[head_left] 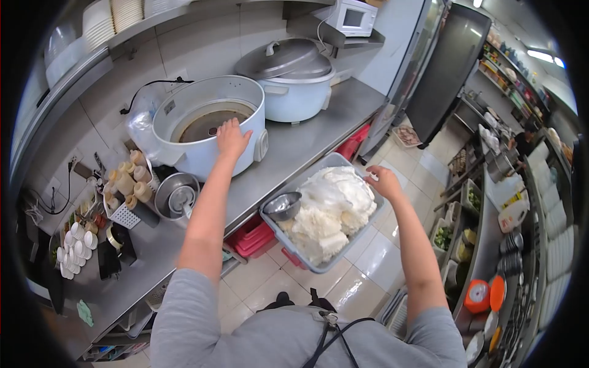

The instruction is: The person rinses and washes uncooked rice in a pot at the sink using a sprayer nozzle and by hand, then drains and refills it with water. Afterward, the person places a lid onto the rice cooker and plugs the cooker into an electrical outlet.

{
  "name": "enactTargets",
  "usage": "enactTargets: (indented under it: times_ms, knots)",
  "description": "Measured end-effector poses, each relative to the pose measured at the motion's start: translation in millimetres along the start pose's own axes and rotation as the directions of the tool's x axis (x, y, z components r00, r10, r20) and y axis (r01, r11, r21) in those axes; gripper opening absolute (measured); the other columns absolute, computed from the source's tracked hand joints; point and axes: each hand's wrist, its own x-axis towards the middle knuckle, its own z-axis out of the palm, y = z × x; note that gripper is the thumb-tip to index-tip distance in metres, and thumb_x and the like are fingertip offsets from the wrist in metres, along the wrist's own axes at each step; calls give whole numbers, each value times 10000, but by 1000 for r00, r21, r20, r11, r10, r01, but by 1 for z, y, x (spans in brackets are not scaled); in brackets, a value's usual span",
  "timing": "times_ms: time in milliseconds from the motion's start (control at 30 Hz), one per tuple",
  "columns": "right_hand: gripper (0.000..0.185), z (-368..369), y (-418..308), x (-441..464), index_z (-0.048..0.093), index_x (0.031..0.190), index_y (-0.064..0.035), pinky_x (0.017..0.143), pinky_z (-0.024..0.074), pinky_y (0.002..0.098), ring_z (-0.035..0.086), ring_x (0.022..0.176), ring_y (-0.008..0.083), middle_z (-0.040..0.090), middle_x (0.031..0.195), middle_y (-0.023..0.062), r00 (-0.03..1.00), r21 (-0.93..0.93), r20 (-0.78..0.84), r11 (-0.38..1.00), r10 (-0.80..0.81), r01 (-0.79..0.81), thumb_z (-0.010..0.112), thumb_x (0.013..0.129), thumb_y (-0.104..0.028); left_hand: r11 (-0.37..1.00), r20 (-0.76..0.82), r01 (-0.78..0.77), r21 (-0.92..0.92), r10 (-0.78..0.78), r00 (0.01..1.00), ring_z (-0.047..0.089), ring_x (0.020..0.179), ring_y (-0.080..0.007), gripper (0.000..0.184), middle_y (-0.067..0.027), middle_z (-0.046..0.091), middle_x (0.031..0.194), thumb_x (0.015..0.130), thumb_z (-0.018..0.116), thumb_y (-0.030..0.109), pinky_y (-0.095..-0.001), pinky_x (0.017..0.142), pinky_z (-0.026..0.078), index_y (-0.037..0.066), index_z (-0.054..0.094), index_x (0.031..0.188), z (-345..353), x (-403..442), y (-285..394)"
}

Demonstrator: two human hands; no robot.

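My left hand (233, 140) lies over the front rim of a large, uncovered rice cooker body (202, 153) on the steel counter, fingers stretched out and thumb apart. Inside, the dark heating base (208, 126) shows, with no inner pot. My right hand (385, 182) is by the far right rim of a grey plastic tub (319, 268), fingers partly bent and apart; whether it touches the tub is unclear. Cooked white rice (322, 236) fills the tub, partly under clear plastic film (334, 190). A metal bowl (282, 207) sits at the tub's left side.
Another rice cooker (294, 101), with a metal lid (285, 58), stands farther along the counter (245, 199). Sauce bottles (126, 183), metal bowls (176, 191) and white spoons (75, 248) are at left. Red containers (253, 237) sit below. An orange scale (477, 297) is on the right.
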Motion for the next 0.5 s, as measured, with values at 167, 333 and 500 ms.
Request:
enactTargets:
  times_ms: [167, 333, 500]
  knots:
    - [297, -12, 4, 155, 613, 916, -61, 741, 459, 394, 573, 867, 311, 610, 896, 144, 972, -92, -18, 969, -234, 231, 643, 719, -281, 967, 46, 190, 170, -200, 979, 516, 848, -238, 370, -83, 596, 860, 671, 675, 371, -384, 693, 346, 35, 577, 793, 21, 16, 28]
    - [340, 29, -73, 362, 567, 960, -61, 743, 463, 394, 542, 883, 288, 576, 901, 110, 692, -252, -295, 752, -659, 609, 645, 717, -287, 939, -158, 253, 232, -221, 962, 495, 801, -246, 348, -80, 566, 789, 606, 719, 315, -377, 702, 340, 48, 558, 759, 30, 17, 41]
    - [371, 70, -162, 505, 567, 923, -61, 716, 487, 386, 541, 911, 260, 559, 966, 87, 687, -364, -338, 763, -643, 534, 619, 740, -379, 903, -192, 311, 295, -263, 945, 484, 780, -253, 352, -67, 557, 771, 584, 731, 315, -365, 696, 337, 60, 541, 736, 35, 20, 40]
